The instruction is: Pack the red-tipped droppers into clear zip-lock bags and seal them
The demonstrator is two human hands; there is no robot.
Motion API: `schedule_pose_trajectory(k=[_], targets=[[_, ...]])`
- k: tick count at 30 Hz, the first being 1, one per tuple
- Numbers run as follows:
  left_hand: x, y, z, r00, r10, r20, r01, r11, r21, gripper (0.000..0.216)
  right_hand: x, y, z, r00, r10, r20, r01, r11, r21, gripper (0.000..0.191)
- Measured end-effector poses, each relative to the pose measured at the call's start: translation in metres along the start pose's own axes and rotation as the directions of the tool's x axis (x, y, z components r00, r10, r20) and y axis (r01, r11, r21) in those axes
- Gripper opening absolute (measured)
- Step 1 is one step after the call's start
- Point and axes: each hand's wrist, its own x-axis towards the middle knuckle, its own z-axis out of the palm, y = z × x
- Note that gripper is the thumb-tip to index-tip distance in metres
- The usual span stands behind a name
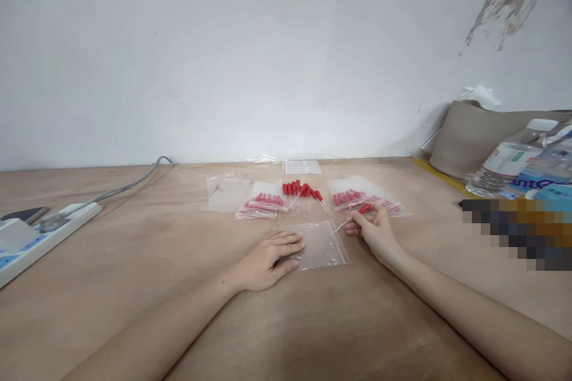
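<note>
My left hand (274,256) lies flat with its fingers stretched over the left part of a clear zip bag (315,247), whose red-lined end faces right. Between the fingers of my right hand (373,232) is a dropper (365,208) with a red bulb, its thin pale stem pointing left and down to the bag's red-lined edge. Whether the tip is inside the bag I cannot tell. Just beyond lies a loose pile of red-bulbed droppers (297,189). Filled bags of droppers lie on the left (266,199) and on the right (351,196) of that pile.
Flat bags (227,190) lie at the back left, and another bag (301,167) by the wall. A power strip (67,220) with a grey cable (129,186) and a phone (24,215) are at far left. Plastic bottles (504,166) and a grey-brown container (460,137) stand on the right.
</note>
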Motion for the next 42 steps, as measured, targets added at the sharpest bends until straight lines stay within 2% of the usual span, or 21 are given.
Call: schedule_pose_trajectory(k=[5, 10, 15, 19, 23, 26, 31, 34, 36, 39, 40, 42], targets=[[0.000, -0.003, 0.001, 1.000, 0.008, -0.007, -0.008, 1.000, -0.005, 0.039, 0.005, -0.001, -0.013, 0.995, -0.057, -0.085, 0.057, 0.998, -0.002, 0.053], [0.000, -0.002, 0.000, 1.000, 0.010, 0.000, -0.010, 1.000, 0.009, 0.039, 0.007, 0.001, -0.015, 0.989, -0.125, -0.085, 0.122, 0.992, -0.035, 0.056], [0.000, 0.000, 0.000, 1.000, 0.017, -0.010, -0.017, 1.000, 0.000, 0.040, -0.001, 0.004, -0.006, 1.000, -0.010, -0.015, 0.011, 0.996, 0.091, 0.054], [0.000, 0.001, 0.000, 0.998, 0.038, -0.049, -0.040, 0.999, -0.025, 0.046, -0.012, -0.001, -0.001, 0.985, 0.097, 0.140, -0.119, 0.979, 0.163, 0.039], [0.001, 0.002, -0.001, 0.996, 0.055, -0.066, -0.058, 0.998, -0.038, 0.050, -0.018, -0.009, -0.005, 0.916, 0.141, 0.374, -0.178, 0.982, 0.065, 0.031], [0.001, 0.001, -0.001, 0.996, 0.056, -0.063, -0.059, 0.997, -0.041, 0.051, -0.017, -0.010, -0.009, 0.853, 0.107, 0.512, -0.129, 0.992, 0.008, 0.026], [0.000, 0.000, 0.000, 0.997, 0.039, -0.062, -0.041, 0.999, -0.031, 0.050, -0.013, -0.007, -0.012, 0.806, -0.022, 0.592, 0.028, 1.000, -0.001, 0.023], [0.000, 0.000, 0.001, 0.997, 0.043, -0.060, -0.045, 0.998, -0.034, 0.050, -0.013, -0.007, -0.014, 0.785, -0.071, 0.615, 0.054, 0.997, 0.046, 0.022], [0.000, 0.000, 0.001, 0.997, 0.041, -0.061, -0.043, 0.999, -0.032, 0.050, -0.015, -0.007, -0.014, 0.739, -0.046, 0.673, 0.020, 0.999, 0.046, 0.021], [0.001, 0.000, 0.000, 0.997, 0.043, -0.066, -0.045, 0.998, -0.035, 0.050, -0.019, -0.009, -0.012, 0.636, 0.023, 0.771, -0.037, 0.999, 0.002, 0.022], [0.001, 0.000, 0.000, 0.996, 0.045, -0.071, -0.048, 0.998, -0.038, 0.049, -0.020, -0.010, -0.011, 0.617, 0.039, 0.786, -0.045, 0.999, -0.014, 0.023], [0.001, 0.000, 0.000, 0.996, 0.047, -0.079, -0.051, 0.998, -0.041, 0.049, -0.021, -0.012, -0.009, 0.624, 0.051, 0.780, -0.032, 0.999, -0.040, 0.024]])
